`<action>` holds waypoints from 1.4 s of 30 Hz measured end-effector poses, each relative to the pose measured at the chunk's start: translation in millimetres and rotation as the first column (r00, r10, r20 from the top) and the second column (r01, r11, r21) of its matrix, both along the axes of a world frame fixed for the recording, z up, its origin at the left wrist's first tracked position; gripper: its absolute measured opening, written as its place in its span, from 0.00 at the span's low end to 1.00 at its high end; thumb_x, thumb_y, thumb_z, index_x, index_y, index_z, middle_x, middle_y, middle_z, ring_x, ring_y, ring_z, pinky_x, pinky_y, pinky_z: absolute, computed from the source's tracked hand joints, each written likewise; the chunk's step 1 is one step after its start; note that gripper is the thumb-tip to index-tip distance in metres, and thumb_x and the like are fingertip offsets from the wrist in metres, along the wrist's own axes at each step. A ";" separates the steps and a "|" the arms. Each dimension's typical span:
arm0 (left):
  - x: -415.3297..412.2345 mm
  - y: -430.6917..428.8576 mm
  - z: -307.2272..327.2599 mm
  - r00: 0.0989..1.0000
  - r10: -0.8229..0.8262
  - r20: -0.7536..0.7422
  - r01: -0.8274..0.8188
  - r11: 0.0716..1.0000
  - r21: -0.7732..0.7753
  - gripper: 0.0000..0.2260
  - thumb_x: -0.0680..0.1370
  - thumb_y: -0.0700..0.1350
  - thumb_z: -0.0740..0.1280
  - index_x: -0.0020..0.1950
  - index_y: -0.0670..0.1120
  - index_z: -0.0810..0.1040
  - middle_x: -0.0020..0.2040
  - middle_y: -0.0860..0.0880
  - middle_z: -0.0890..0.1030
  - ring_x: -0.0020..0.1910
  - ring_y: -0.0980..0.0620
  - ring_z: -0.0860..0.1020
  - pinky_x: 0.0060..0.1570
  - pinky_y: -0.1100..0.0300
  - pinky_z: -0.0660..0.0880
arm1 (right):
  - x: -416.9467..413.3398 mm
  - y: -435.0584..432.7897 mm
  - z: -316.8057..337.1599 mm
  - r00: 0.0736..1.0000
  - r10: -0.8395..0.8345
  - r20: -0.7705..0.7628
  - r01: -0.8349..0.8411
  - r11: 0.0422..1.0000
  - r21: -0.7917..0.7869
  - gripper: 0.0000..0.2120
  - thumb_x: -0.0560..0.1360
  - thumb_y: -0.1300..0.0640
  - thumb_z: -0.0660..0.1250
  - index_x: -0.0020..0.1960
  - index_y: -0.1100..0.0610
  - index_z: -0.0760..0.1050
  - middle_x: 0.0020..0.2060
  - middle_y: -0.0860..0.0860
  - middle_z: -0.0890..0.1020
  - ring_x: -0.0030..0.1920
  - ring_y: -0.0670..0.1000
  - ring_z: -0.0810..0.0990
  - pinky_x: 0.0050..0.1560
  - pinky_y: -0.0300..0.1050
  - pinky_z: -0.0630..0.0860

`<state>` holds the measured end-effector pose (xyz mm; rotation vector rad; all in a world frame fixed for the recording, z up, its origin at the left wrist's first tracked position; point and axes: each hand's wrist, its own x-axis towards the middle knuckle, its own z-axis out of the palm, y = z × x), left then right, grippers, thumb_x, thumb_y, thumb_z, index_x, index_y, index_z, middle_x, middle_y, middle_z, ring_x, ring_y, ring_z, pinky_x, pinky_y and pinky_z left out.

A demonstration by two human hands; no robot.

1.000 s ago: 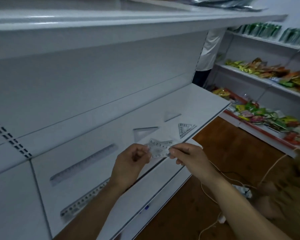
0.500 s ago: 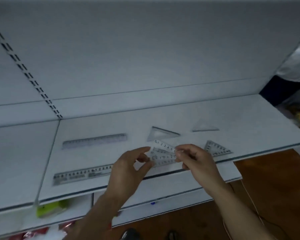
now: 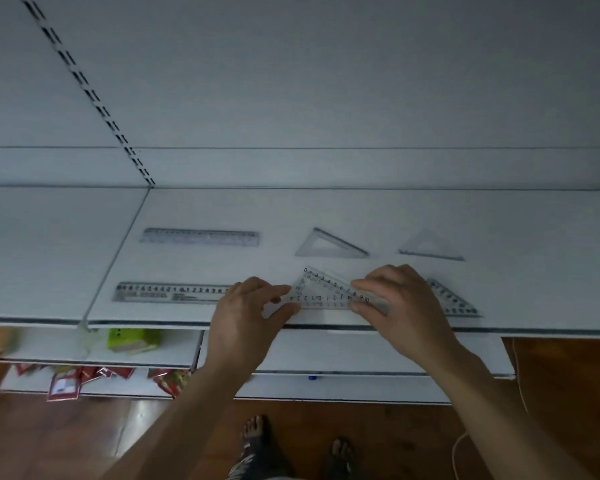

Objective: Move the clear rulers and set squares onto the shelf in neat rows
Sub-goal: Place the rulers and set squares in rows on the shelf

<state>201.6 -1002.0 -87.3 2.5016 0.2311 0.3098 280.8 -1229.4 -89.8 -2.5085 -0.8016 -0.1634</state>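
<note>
My left hand (image 3: 246, 313) and right hand (image 3: 400, 306) each pinch an end of the set square (image 3: 326, 294), low over the shelf (image 3: 534, 237) just right of the front ruler (image 3: 170, 292), to align it with that row.

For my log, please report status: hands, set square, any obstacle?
Left hand, right hand: both pinching. Clear plastic triangular set square with black numbers: held over front of white shelf, between clear flat ruler and another clear set square. Nothing blocking.

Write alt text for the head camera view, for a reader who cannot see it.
Left hand and right hand hold a clear set square over a white shelf. Two rulers and three set squares lie there in rows.
</note>
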 end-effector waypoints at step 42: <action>-2.1 1.9 -15.8 0.999 0.023 -0.038 -0.027 0.994 -0.102 0.12 0.73 0.52 0.73 0.55 0.51 0.83 0.43 0.58 0.77 0.40 0.59 0.75 0.38 0.70 0.70 | 2.3 0.3 -2.3 0.986 0.034 -0.166 -0.044 0.997 -0.058 0.14 0.73 0.45 0.69 0.55 0.49 0.81 0.44 0.44 0.77 0.45 0.45 0.73 0.43 0.38 0.66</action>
